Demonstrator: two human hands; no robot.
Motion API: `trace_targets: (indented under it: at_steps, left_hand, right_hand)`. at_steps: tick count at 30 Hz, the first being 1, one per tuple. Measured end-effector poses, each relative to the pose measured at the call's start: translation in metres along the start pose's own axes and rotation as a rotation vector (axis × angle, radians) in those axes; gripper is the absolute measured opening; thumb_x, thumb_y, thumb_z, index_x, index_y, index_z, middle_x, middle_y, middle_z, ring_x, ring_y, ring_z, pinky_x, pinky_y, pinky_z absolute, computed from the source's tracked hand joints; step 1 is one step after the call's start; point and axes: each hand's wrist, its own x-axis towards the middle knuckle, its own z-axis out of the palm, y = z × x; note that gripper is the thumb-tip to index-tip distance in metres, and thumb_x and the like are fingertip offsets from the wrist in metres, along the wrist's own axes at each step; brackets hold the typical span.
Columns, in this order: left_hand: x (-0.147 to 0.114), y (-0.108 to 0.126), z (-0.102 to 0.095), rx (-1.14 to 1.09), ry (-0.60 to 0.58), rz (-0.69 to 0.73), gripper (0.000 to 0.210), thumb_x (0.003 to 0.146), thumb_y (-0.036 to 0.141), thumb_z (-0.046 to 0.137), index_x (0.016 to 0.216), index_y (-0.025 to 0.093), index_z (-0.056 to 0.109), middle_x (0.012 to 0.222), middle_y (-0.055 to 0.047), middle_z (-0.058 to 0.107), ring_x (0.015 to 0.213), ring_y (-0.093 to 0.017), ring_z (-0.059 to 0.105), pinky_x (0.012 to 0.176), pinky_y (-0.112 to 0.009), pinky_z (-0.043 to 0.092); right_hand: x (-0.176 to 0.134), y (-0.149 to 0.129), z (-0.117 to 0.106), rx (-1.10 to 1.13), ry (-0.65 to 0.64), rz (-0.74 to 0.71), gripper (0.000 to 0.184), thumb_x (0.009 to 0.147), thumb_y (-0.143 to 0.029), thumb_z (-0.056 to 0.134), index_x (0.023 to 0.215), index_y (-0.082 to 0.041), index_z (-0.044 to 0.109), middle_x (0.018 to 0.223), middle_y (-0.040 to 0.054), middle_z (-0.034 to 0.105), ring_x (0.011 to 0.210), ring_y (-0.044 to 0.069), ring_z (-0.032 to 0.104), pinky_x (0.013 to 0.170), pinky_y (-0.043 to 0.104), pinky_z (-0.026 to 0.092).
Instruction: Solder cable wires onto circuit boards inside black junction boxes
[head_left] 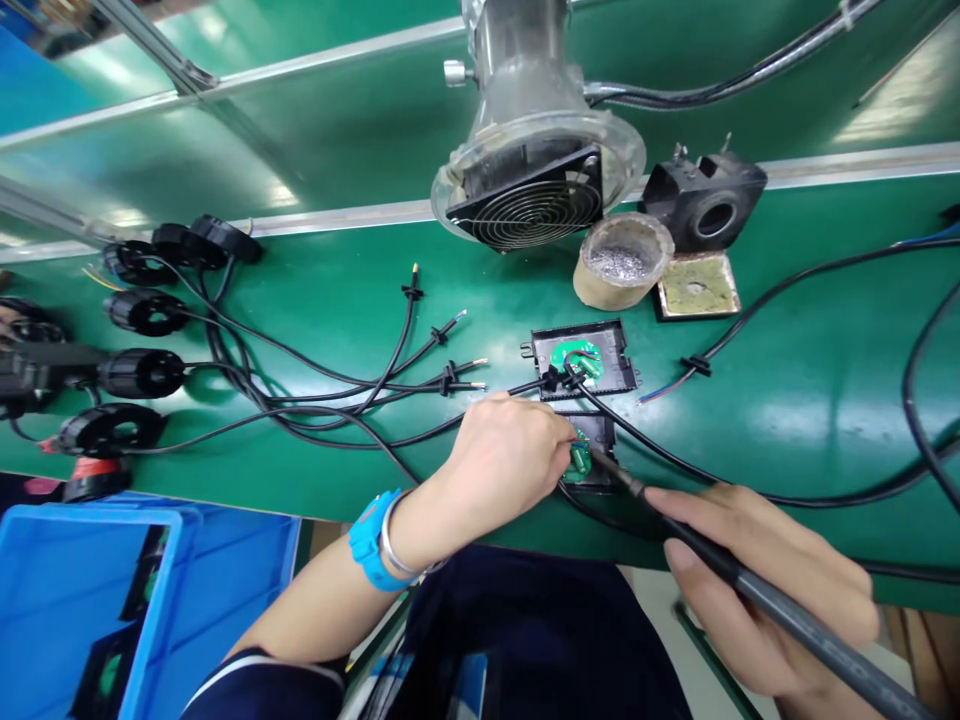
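Note:
My right hand (795,550) grips a soldering iron (825,635), its tip slanting to the lower green circuit board (577,462). That board lies in a black plastic case (602,436), partly hidden by my left hand (506,450). The left fingers are pinched together at the board's edge; what is between them is too small to make out. Just beyond lies a second black case (619,345) holding another green board (566,355) with thin wires. Black cables (645,440) with grommets run to the cases from both sides.
A fume extractor (536,195) with a fan grille hangs over the bench. Beside it are a round pot (619,265) of solder scraps, an iron stand (705,200) and a sponge tray (697,285). Cables with black round housings (146,312) lie left; a blue bin (176,610) stands below.

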Motion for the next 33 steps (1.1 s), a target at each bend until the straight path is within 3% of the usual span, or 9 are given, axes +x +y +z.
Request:
trace_targets:
  at_steps: [11, 18, 25, 33]
  left_hand:
    - [0.000, 0.000, 0.002, -0.006, 0.051, -0.001, 0.023, 0.086, 0.026, 0.055, 0.069, 0.019, 0.068, 0.068, 0.000, 0.068, 0.066, -0.017, 0.063, 0.063, -0.029, 0.040]
    - [0.002, 0.003, 0.000, 0.014, 0.003, -0.010, 0.021, 0.085, 0.025, 0.055, 0.073, 0.019, 0.071, 0.072, -0.002, 0.070, 0.070, -0.020, 0.066, 0.068, -0.032, 0.044]
    - [0.003, 0.004, -0.002, 0.065, -0.035, 0.005, 0.022, 0.086, 0.026, 0.053, 0.075, 0.018, 0.071, 0.074, -0.004, 0.070, 0.071, -0.022, 0.066, 0.069, -0.035, 0.046]
    - [0.006, 0.008, -0.006, 0.106, -0.090, 0.009, 0.021, 0.086, 0.024, 0.054, 0.075, 0.017, 0.070, 0.076, -0.005, 0.070, 0.074, -0.024, 0.066, 0.071, -0.037, 0.047]
  right_hand:
    - [0.002, 0.001, -0.001, 0.017, -0.005, 0.012, 0.049, 0.071, -0.006, 0.059, 0.117, -0.020, 0.065, 0.085, 0.0055, 0.066, 0.067, 0.017, 0.062, 0.050, 0.029, 0.052]
    - [-0.003, -0.001, -0.002, -0.012, -0.027, 0.016, 0.048, 0.071, -0.006, 0.059, 0.117, -0.019, 0.065, 0.085, 0.0050, 0.065, 0.067, 0.016, 0.061, 0.053, 0.029, 0.052]
    - [-0.006, -0.004, 0.001, -0.147, -0.056, -0.087, 0.040, 0.072, -0.008, 0.061, 0.110, -0.018, 0.066, 0.081, 0.0043, 0.064, 0.067, 0.015, 0.061, 0.057, 0.029, 0.053]
    - [-0.010, -0.022, -0.018, -0.151, 0.021, 0.102, 0.035, 0.078, -0.009, 0.059, 0.110, -0.023, 0.067, 0.090, 0.0043, 0.063, 0.074, 0.016, 0.061, 0.063, 0.030, 0.051]
